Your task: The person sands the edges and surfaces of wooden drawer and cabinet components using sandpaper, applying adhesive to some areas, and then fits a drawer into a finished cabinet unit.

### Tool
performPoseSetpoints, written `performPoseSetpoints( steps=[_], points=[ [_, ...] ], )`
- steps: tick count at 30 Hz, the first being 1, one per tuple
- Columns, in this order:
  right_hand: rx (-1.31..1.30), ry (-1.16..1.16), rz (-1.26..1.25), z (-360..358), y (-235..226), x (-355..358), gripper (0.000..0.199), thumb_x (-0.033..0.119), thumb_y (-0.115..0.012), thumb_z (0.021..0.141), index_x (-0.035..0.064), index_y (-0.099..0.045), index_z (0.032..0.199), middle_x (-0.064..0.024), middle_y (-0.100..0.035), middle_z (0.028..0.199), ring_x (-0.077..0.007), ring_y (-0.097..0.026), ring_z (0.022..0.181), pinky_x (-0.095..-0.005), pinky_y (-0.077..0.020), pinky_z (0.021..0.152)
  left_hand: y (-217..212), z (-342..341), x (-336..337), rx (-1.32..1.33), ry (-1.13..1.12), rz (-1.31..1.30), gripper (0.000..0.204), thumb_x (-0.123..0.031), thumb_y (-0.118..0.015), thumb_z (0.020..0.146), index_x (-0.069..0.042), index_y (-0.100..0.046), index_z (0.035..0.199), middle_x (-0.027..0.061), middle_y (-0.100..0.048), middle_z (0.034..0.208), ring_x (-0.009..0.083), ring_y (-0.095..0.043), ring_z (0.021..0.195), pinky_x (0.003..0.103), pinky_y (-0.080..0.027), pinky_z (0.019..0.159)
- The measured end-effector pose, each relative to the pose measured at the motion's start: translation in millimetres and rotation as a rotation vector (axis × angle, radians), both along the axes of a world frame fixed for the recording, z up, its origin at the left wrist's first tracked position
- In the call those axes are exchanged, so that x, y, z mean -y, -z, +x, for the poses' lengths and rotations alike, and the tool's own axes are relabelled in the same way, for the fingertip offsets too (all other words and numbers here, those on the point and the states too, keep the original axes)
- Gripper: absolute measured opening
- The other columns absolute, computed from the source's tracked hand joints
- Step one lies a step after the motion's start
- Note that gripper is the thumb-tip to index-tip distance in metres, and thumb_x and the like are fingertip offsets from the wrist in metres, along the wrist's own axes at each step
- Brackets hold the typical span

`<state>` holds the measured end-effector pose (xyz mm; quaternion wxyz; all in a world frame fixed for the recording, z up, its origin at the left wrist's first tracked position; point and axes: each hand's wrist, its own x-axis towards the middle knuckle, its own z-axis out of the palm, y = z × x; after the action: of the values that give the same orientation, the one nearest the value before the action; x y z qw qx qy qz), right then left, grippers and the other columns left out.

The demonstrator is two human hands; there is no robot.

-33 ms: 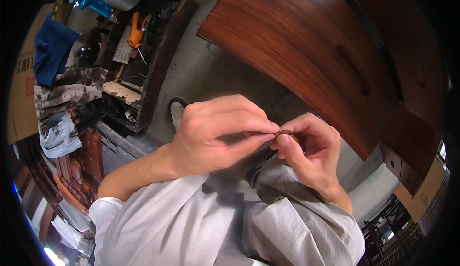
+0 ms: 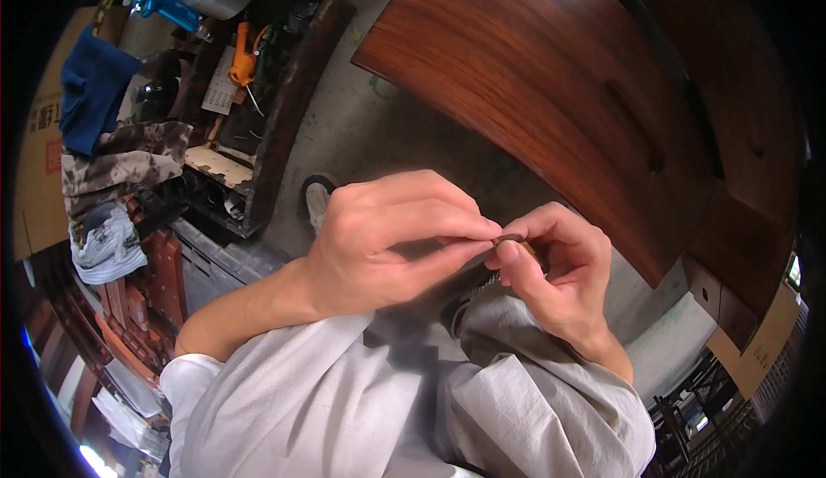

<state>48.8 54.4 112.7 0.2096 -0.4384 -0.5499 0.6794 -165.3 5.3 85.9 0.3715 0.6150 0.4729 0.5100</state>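
Note:
My left hand (image 2: 387, 241) reaches in above my lap, its thumb and fingertips pinched together on a small, dark brown curved piece (image 2: 511, 238). From the other side my right hand (image 2: 564, 271) grips the same piece between thumb and forefinger, with its other fingers curled in. The piece is mostly hidden by the fingertips, so its exact kind cannot be made out. Beyond the hands stands a large reddish-brown wooden panel (image 2: 516, 56) with a glossy grain and a long slot-shaped recess.
At upper left, an open dark box (image 2: 297, 91) holds an orange blow gun (image 2: 244, 61) and other tools. A blue spray gun (image 2: 159, 0), a blue cloth (image 2: 96, 91) and a white rag (image 2: 107, 246) lie around it. Brown wooden parts (image 2: 142, 289) are stacked at left; cardboard (image 2: 757, 345) stands at right.

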Motion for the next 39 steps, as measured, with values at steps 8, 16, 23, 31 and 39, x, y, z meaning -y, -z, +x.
performPoseSetpoints(
  steps=[8, 16, 23, 31, 39],
  points=[
    [-0.033, 0.025, 0.077, 0.8, 7.5, 3.4, 0.008, 0.002, -0.076, 0.089, -0.0010, -0.069, 0.089, -0.0012, -0.069, 0.072, -0.0032, -0.059, 0.063, -0.0189, -0.0449, 0.057, 2.2, 1.5, 1.6, 0.014, 0.023, 0.019, 0.028, 0.010, -0.084, 0.072, -0.002, -0.079, 0.097, 0.0113, -0.075, 0.090, 0.0202, -0.073, 0.075, 0.028, -0.058, 0.063],
    [-0.067, 0.064, 0.104, 1.3, 12.9, 7.3, 0.009, 0.002, -0.078, 0.089, -0.0011, -0.069, 0.089, -0.0020, -0.071, 0.074, -0.0037, -0.061, 0.064, -0.0192, -0.0465, 0.057, 2.7, 1.6, 1.5, 0.016, 0.030, 0.025, 0.027, 0.010, -0.083, 0.073, -0.001, -0.079, 0.097, 0.0115, -0.075, 0.090, 0.0205, -0.073, 0.075, 0.028, -0.058, 0.064],
    [0.073, 0.002, 0.288, -2.7, 5.9, 5.2, 0.011, -0.002, -0.079, 0.086, -0.0022, -0.074, 0.096, -0.0081, -0.075, 0.083, -0.0118, -0.069, 0.069, -0.0227, -0.0521, 0.060, 2.8, 0.1, 3.0, 0.021, -0.015, -0.015, 0.025, 0.009, -0.083, 0.073, -0.002, -0.078, 0.095, 0.0113, -0.075, 0.088, 0.0205, -0.073, 0.076, 0.028, -0.058, 0.065],
    [0.079, -0.043, 0.513, -9.0, 6.8, 0.8, 0.016, -0.005, -0.078, 0.081, -0.0014, -0.075, 0.096, -0.0112, -0.075, 0.086, -0.0176, -0.072, 0.070, -0.0262, -0.0546, 0.061, 1.7, 2.0, 3.0, 0.002, -0.056, -0.035, 0.024, 0.010, -0.080, 0.072, -0.002, -0.077, 0.092, 0.0106, -0.075, 0.087, 0.0207, -0.073, 0.076, 0.028, -0.057, 0.066],
    [0.061, -0.059, 0.548, -11.9, 11.5, 0.5, 0.016, -0.005, -0.079, 0.081, -0.0017, -0.075, 0.096, -0.0119, -0.075, 0.085, -0.0174, -0.071, 0.070, -0.0259, -0.0543, 0.061, 0.3, -0.3, 5.6, 0.089, -0.046, -0.170, 0.017, 0.008, -0.078, 0.076, -0.001, -0.076, 0.090, 0.0112, -0.075, 0.087, 0.0194, -0.073, 0.078, 0.028, -0.057, 0.069]
  ],
)
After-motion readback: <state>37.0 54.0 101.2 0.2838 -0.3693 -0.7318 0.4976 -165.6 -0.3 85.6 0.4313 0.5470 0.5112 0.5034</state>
